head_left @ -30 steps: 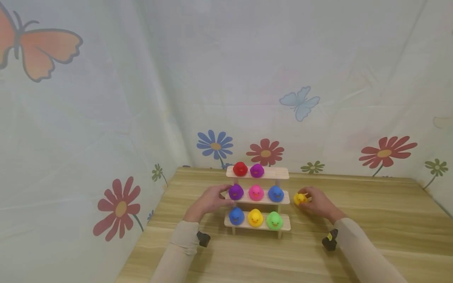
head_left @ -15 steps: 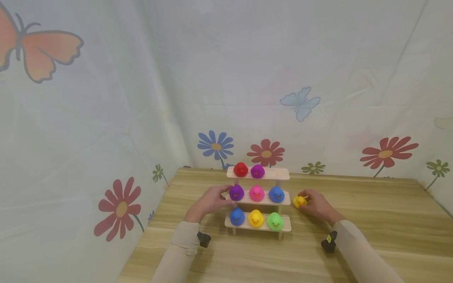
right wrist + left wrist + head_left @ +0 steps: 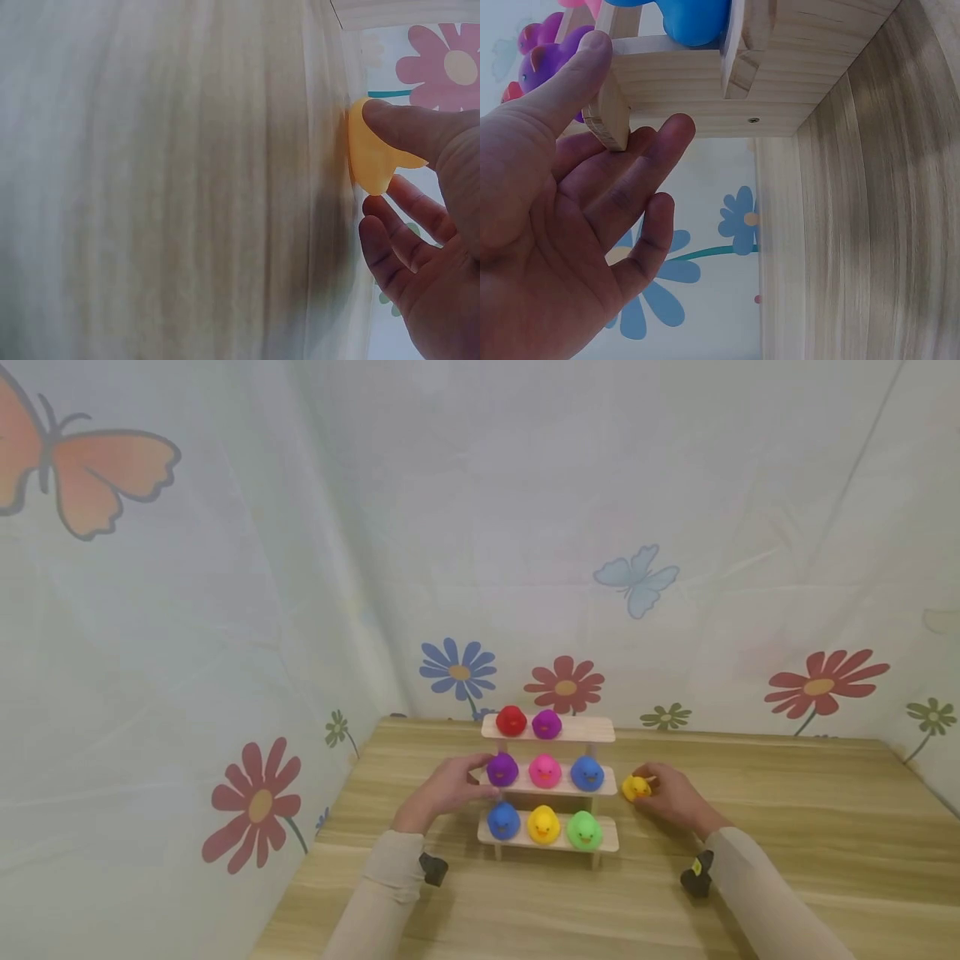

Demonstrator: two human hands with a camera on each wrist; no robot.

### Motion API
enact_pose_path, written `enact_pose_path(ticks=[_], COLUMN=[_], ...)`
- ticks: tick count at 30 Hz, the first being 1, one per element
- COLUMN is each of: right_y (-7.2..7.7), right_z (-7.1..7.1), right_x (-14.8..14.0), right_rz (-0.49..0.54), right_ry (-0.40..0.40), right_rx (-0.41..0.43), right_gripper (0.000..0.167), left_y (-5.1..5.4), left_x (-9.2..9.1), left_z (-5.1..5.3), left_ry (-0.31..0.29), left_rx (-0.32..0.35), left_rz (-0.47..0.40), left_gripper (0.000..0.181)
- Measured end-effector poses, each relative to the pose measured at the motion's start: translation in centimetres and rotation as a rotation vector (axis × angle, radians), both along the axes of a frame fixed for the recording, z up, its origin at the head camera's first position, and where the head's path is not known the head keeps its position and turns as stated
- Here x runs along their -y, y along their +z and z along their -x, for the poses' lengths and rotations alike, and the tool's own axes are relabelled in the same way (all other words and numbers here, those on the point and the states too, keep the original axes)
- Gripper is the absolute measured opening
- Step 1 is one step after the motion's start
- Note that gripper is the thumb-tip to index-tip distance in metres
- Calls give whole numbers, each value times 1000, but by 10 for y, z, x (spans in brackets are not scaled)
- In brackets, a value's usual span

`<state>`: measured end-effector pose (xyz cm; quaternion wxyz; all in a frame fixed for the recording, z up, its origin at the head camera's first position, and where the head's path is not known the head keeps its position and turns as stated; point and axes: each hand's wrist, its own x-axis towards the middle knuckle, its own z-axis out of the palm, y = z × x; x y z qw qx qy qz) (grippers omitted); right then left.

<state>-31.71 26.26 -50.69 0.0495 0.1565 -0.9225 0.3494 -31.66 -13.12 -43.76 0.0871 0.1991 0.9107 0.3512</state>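
In the lower middle of the head view, a three-tier wooden stand (image 3: 682, 82) is filled at eight of what seem to be nine places. On the bottom shelf (image 3: 611, 837), a blue duck (image 3: 504, 820), a yellow duck (image 3: 543, 824) and a green duck (image 3: 585, 831) are lined up. The middle shelf (image 3: 562, 782) is taken up by a violet duck (image 3: 502, 769), a pink duck (image 3: 545, 771) and a second blue duck (image 3: 587, 773). On the top shelf (image 3: 592, 729), only a red duck (image 3: 512, 720) and a magenta duck (image 3: 547, 723) are seen, and the right end is left bare. By this count, the arranging is judged nearly complete, with one gap to be filled.

A small yellow duck (image 3: 635, 787) is held off the stand, just right of the middle shelf in the frame, pinched between the thumb and fingers of the right hand (image 3: 675, 793); the lower fingers are spread loosely apart in the right wrist view. Whether its base is touching the table (image 3: 555, 902) cannot be told for certain.

The left end of the middle shelf is gripped by the left hand (image 3: 448, 785), the thumb being laid over the front and the fingers curled behind; the stand is apparently being steadied.
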Motion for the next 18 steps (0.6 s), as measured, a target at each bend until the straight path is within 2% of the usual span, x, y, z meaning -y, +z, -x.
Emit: enact_pose_path(ticks=[7,18], right_y=[2,26], right_z=[-3,-18], right_x=[-2,-4], right_rz=[-51,-113], right_ry=[-8,-2], right_rx=[-16,-90], right_gripper=[50,50], left_y=[3,-1], left_x=[1,0], left_z=[-1,0], left_ry=[-18,-16], left_rx=[-12,-17], left_rz=[-12,2], left_gripper=[69,68])
